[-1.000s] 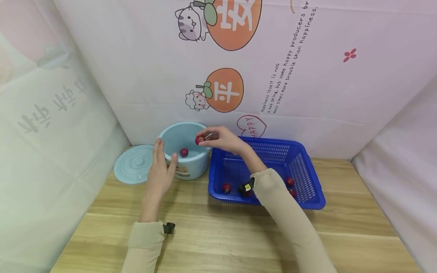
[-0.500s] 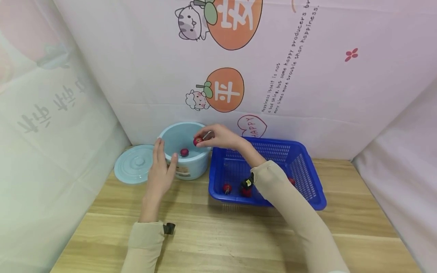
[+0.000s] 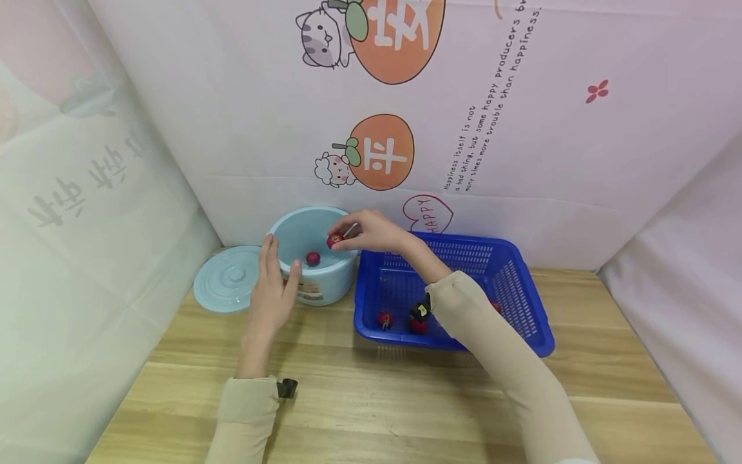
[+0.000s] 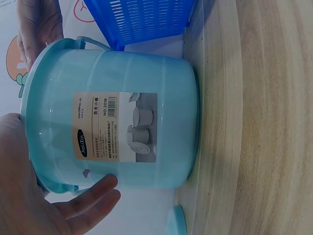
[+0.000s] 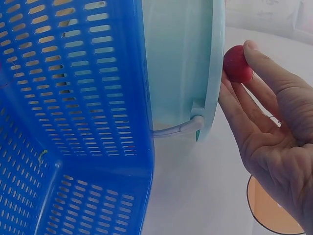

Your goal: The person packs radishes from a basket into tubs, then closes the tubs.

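My right hand [image 3: 371,233] pinches a small red radish [image 3: 334,241] between thumb and fingertips, over the right side of the light blue bucket's mouth. In the right wrist view the radish [image 5: 238,64] is just above the bucket rim [image 5: 215,63]. Another radish [image 3: 313,258] lies inside the bucket [image 3: 324,287]. My left hand [image 3: 272,293] rests against the bucket's left and front side with fingers extended. In the left wrist view, fingers of the left hand [image 4: 63,205] lie along the labelled wall.
A blue perforated basket [image 3: 452,248] stands right of the bucket, with several red radishes [image 3: 385,320] inside, partly hidden by my right arm. The bucket's round lid [image 3: 226,283] lies to its left. A printed cloth [image 3: 278,129] hangs behind the wooden table [image 3: 348,399].
My right hand has moved slightly left with its radish, farther over the bucket's mouth, then barely at all since half a second ago. My left hand has stayed still.
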`<state>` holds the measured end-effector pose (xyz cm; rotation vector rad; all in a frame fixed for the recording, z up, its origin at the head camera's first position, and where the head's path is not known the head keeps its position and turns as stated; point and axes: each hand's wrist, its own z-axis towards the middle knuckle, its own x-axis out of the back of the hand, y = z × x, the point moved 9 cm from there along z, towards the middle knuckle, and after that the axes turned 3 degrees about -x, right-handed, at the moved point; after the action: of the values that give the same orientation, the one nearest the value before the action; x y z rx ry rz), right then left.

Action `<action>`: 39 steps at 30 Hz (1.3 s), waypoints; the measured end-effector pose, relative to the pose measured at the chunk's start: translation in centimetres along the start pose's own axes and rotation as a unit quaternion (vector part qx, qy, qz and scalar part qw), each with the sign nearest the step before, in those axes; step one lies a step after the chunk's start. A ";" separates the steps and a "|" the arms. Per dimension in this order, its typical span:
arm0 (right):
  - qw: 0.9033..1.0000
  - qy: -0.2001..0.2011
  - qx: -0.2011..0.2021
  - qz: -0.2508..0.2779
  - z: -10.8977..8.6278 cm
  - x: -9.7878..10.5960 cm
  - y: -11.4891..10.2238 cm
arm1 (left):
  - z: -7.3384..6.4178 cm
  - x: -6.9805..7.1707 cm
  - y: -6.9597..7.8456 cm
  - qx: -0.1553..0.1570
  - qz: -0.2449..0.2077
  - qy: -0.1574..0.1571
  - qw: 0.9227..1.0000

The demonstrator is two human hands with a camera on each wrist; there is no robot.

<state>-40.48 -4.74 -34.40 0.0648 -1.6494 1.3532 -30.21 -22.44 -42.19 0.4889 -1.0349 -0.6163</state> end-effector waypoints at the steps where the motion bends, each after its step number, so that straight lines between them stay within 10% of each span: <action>1: 1.000 0.000 -0.001 0.000 0.0 0.0 0.0 | 0.0 0.0 0.0 0.001 0.000 0.000 1.000; 20: 0.999 -0.003 0.008 -0.034 -0.1 -0.3 -0.5 | 0.0 0.0 0.0 -0.006 0.002 0.006 1.000; 39: 0.999 -0.012 0.001 0.052 -1.2 -0.5 0.2 | 0.0 0.1 0.2 -0.007 -0.002 0.009 1.000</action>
<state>-39.61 -4.02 -35.04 -0.0040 -1.6917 1.4381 -30.09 -22.37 -42.02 0.4833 -1.0122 -0.6212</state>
